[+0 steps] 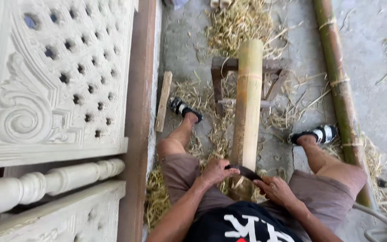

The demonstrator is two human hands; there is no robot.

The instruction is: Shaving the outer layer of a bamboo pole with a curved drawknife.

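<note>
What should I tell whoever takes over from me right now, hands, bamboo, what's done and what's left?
Left hand and right hand both grip a dark tool set across the near end of the bamboo pole.
The pole slopes up from the lap onto a wooden stool.
Done: shavings litter the floor.
Left: pole looks whole; a longer green pole lies at right, untouched.

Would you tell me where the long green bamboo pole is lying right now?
In the head view, the green bamboo pole lies on the concrete floor along the person's right side, just outside the right foot.
</note>
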